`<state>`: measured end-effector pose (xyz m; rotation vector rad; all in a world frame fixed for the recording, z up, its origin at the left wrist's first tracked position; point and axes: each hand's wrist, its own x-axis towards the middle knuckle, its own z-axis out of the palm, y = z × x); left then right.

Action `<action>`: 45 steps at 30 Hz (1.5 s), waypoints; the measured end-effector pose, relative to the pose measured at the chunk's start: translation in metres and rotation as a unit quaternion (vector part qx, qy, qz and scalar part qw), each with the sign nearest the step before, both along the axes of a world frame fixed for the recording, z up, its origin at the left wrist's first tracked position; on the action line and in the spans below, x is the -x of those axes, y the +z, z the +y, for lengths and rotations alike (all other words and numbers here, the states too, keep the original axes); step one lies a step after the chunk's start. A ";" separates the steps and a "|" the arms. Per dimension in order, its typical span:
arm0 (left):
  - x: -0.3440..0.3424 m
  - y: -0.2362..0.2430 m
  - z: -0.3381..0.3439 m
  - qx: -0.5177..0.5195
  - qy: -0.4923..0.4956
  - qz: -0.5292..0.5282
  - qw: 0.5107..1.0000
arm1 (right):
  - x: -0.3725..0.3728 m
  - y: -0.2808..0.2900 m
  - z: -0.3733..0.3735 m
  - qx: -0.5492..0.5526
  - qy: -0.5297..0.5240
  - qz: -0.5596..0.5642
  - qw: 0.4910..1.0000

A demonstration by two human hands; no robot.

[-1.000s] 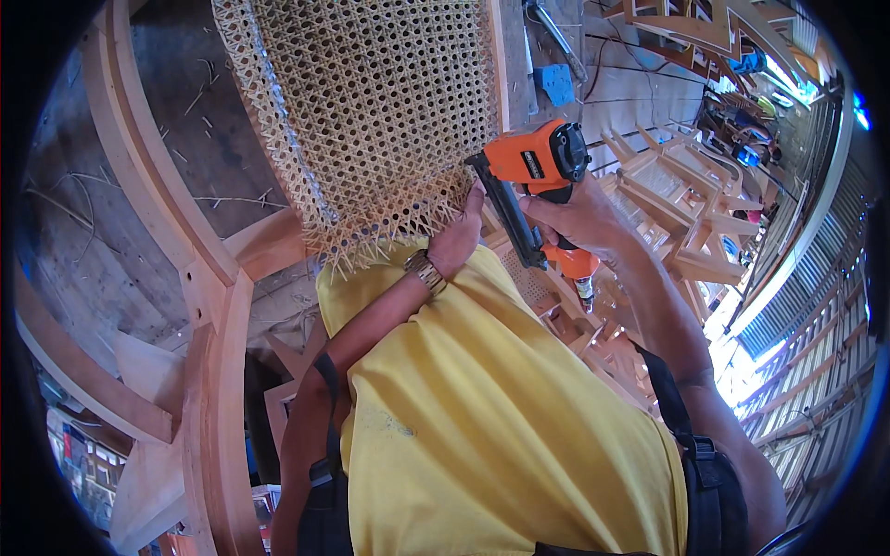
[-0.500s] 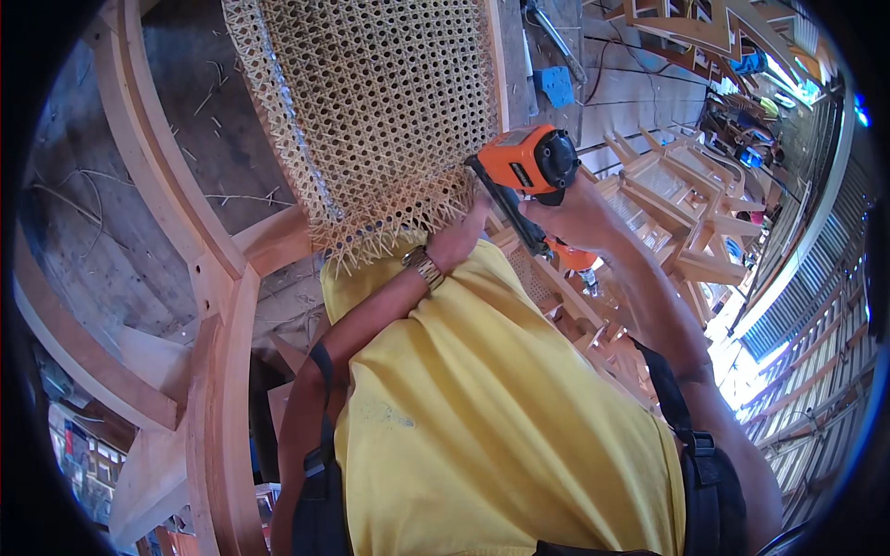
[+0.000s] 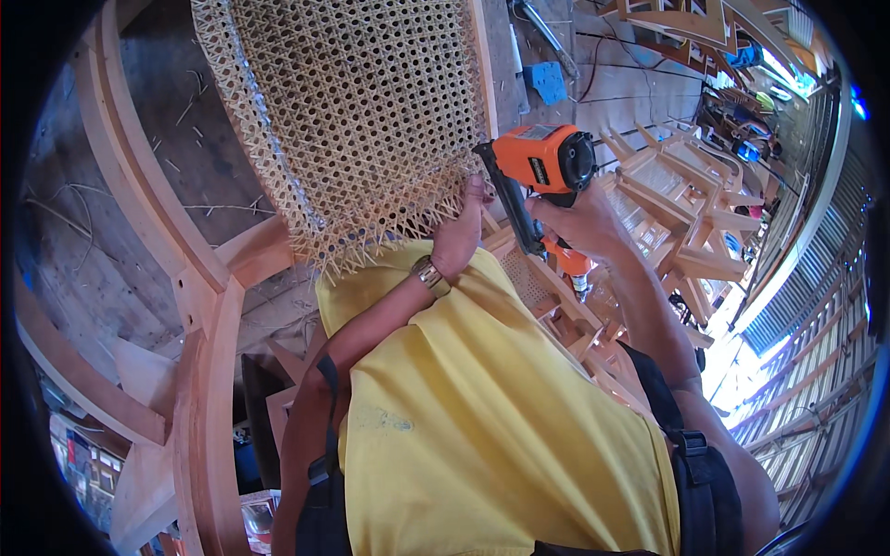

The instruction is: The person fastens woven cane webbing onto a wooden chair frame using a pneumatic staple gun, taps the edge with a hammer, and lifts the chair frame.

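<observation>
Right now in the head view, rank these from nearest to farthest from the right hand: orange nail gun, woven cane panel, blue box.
1. orange nail gun, held in the right hand.
2. woven cane panel, to its left.
3. blue box, above on the floor.

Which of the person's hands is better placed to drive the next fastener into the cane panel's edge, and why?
Probably the right hand: it grips the orange nail gun, nose near the woven cane panel. The left hand only steadies the edge.
</observation>
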<state>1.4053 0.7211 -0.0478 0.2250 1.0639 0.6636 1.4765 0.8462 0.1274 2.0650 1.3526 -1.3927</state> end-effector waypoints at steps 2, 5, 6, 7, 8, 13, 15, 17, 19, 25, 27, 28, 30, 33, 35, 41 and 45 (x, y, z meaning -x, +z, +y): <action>-0.003 -0.002 0.000 -0.005 0.014 0.011 1.000 | 0.001 0.000 0.002 0.008 -0.008 0.014 1.000; 0.000 0.001 0.008 -0.001 0.007 0.005 1.000 | 0.004 0.002 0.006 0.016 0.017 0.015 1.000; 0.004 0.005 0.010 -0.002 -0.009 0.002 1.000 | 0.004 0.001 0.005 0.016 0.017 0.015 1.000; 0.009 0.009 0.012 -0.003 -0.025 -0.001 1.000 | 0.004 0.001 0.004 0.012 0.017 0.012 1.000; 0.010 0.009 0.011 -0.004 -0.025 0.000 1.000 | 0.004 0.001 0.004 0.007 0.018 0.010 1.000; 0.001 -0.008 0.000 -0.163 -0.007 0.101 0.981 | 0.005 0.001 0.012 0.062 0.018 -0.026 0.998; 0.002 -0.011 0.000 -0.162 -0.045 0.109 0.980 | -0.001 -0.004 0.013 0.081 0.004 -0.033 0.996; 0.000 -0.015 -0.002 -0.156 -0.084 0.118 0.977 | -0.008 -0.011 0.007 0.029 0.068 -0.005 0.997; -0.010 -0.029 -0.006 -0.110 0.003 0.001 0.994 | -0.008 -0.014 0.003 0.020 0.087 -0.009 0.996; 0.022 0.019 0.020 -0.054 -0.018 -0.004 0.998 | -0.014 -0.016 -0.002 -0.058 0.118 0.002 0.991; 0.021 0.016 0.009 -0.098 -0.015 -0.002 0.995 | -0.014 -0.009 0.006 -0.053 0.110 -0.005 0.993; 0.019 0.010 -0.001 -0.137 -0.011 0.003 0.990 | -0.010 0.000 0.012 -0.009 0.086 -0.016 0.996; 0.009 -0.011 -0.015 -0.086 -0.064 -0.002 0.994 | -0.012 0.006 0.016 0.033 0.058 -0.030 0.997; 0.005 -0.007 -0.016 -0.087 0.054 -0.022 0.994 | -0.024 0.011 0.013 -0.063 0.046 -0.021 0.997; 0.007 0.004 0.002 -0.042 0.063 -0.035 0.997 | -0.024 0.012 0.017 -0.041 0.038 -0.026 0.998; -0.005 0.006 0.010 -0.007 0.045 0.024 0.999 | -0.018 0.003 0.012 -0.007 0.062 -0.019 0.998; -0.004 0.012 0.015 -0.037 0.030 0.064 0.997 | -0.026 -0.008 0.000 -0.024 0.070 -0.029 0.997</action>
